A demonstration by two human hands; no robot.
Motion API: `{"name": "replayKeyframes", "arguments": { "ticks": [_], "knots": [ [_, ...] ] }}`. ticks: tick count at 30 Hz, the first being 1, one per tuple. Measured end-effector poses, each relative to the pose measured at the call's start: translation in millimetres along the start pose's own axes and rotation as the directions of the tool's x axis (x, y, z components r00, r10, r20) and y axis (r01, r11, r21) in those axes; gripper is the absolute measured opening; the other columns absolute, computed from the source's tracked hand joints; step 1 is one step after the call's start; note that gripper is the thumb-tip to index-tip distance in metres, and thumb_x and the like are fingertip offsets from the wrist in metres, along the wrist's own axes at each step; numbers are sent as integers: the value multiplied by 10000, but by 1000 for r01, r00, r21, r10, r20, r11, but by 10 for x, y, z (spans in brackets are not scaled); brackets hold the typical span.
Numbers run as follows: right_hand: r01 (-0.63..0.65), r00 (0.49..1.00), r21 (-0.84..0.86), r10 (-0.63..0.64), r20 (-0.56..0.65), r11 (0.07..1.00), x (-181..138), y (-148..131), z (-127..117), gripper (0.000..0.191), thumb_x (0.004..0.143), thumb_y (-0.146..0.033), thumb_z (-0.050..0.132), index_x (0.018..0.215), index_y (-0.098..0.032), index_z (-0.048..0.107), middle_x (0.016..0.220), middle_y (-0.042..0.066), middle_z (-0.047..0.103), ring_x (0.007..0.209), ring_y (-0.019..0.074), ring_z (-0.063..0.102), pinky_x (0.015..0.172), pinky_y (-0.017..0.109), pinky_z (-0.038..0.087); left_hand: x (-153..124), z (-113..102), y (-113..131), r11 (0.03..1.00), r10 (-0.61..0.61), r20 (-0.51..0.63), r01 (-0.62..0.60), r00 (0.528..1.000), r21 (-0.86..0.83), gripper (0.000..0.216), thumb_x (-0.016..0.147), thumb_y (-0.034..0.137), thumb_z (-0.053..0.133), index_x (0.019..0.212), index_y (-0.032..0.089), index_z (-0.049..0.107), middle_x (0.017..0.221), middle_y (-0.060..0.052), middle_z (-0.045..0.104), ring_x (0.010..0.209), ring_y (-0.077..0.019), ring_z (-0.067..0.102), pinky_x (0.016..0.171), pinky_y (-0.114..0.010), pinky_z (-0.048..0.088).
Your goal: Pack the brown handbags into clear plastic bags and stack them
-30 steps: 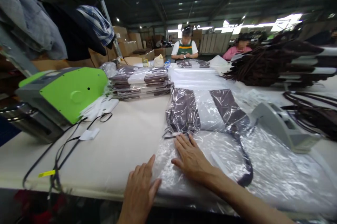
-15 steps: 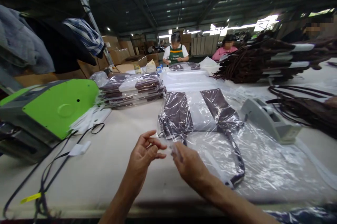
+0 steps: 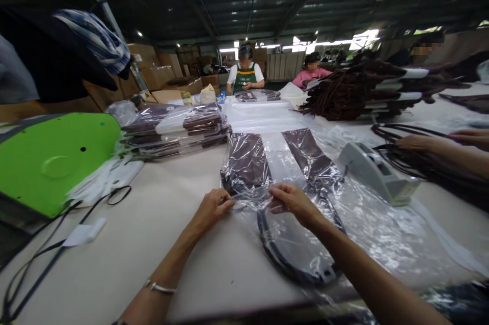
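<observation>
Bagged brown fabric point(image 3: 248, 159), just beyond left hand point(image 3: 212, 209) and right hand point(image 3: 297, 204), each grip pinching clear plastic point(image 3: 250, 199)

On the table point(image 3: 171, 243) before me lies the bagged bundle point(image 3: 250, 159), its near edge between my left hand point(image 3: 214, 207) and right hand point(image 3: 296, 204). Left of it sits a bagged stack point(image 3: 179, 129), then a machine point(image 3: 57, 162). Right of it stands a dispenser point(image 3: 382, 182), a loose pile point(image 3: 355, 90) behind; a co-worker point(image 3: 246, 78) is at the far end.
</observation>
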State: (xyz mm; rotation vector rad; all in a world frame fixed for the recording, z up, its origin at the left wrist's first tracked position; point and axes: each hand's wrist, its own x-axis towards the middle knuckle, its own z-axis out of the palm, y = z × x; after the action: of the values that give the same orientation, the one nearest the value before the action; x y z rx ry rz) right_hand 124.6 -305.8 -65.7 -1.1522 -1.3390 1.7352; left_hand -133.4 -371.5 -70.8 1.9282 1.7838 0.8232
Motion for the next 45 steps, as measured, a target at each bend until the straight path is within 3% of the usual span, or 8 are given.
{"name": "replayKeyframes", "arguments": {
  "ticks": [3, 7, 17, 23, 31, 35, 41, 45],
  "knots": [
    [49, 995, -88, -56, -78, 995, 119, -35, -53, 190, 744, -360, 675, 767, -182, 613, 702, 12, 691, 591, 149, 654, 532, 265, 547, 15, -6, -30, 996, -12, 18, 14, 1000, -89, 252, 872, 391, 515, 734, 203, 613, 746, -3, 646, 750, -176, 593, 707, -270, 418],
    [105, 974, -456, -185, -133, 884, 264, -60, -158, 114, 726, -297, 624, 710, -185, 633, 577, -23, 619, 499, 125, 564, 467, 227, 435, 97, 27, -21, 994, -22, -27, 24, 999, 105, 209, 881, 339, 545, 735, 206, 615, 701, 3, 642, 697, -176, 580, 713, -294, 378],
    [234, 903, -827, -429, -9, 511, 322, -55, -307, 185, 823, -303, 569, 769, -214, 722, 812, 27, 693, 782, 177, 625, 747, 286, 427, 476, 282, 477, 955, 143, -3, -138, 990, 262, 185, 882, 404, 634, 858, 224, 672, 914, -14, 707, 938, -216, 598, 874, -366, 334],
    [192, 900, -842, -432, -53, 504, 406, -10, -426, 132, 801, -301, 632, 759, -215, 723, 803, 29, 674, 782, 176, 617, 747, 283, 421, 758, 505, 580, 969, 64, 79, -81, 995, 234, 128, 850, 313, 645, 771, 216, 671, 800, -4, 707, 847, -208, 610, 831, -366, 337],
    [170, 902, -783, -414, -121, 599, 466, 69, -491, 119, 753, -338, 706, 730, -221, 699, 774, 15, 678, 736, 178, 604, 689, 280, 406, 783, 643, 659, 937, 107, -27, -92, 994, 338, 192, 843, 376, 676, 758, 209, 635, 894, -31, 649, 923, -232, 546, 859, -390, 324],
    [173, 896, -817, -432, -100, 549, 450, 24, -511, 76, 767, -293, 696, 745, -220, 701, 790, 23, 678, 753, 182, 607, 708, 285, 417, 827, 738, 694, 947, 55, -57, -34, 997, 318, 227, 811, 397, 720, 731, 204, 631, 889, -35, 638, 933, -240, 536, 855, -391, 330],
    [211, 710, -892, -690, -141, 399, -233, -378, -1059, 121, 851, -335, 617, 889, -255, 699, 948, 54, 707, 901, 238, 628, 857, 363, 442, 836, 803, 672, 963, 19, -108, 11, 994, 268, 210, 791, 353, 726, 687, 201, 624, 838, -31, 641, 899, -242, 548, 839, -383, 345],
    [-93, 532, -886, -730, -430, 454, -810, -651, -1993, 259, 839, -441, 587, 960, -244, 705, 1006, 95, 712, 887, 272, 640, 842, 387, 449, 825, 802, 665, 967, 28, -119, 3, 993, 255, 207, 811, 351, 690, 685, 202, 620, 814, -27, 637, 867, -233, 552, 830, -375, 342]
  ]
}}
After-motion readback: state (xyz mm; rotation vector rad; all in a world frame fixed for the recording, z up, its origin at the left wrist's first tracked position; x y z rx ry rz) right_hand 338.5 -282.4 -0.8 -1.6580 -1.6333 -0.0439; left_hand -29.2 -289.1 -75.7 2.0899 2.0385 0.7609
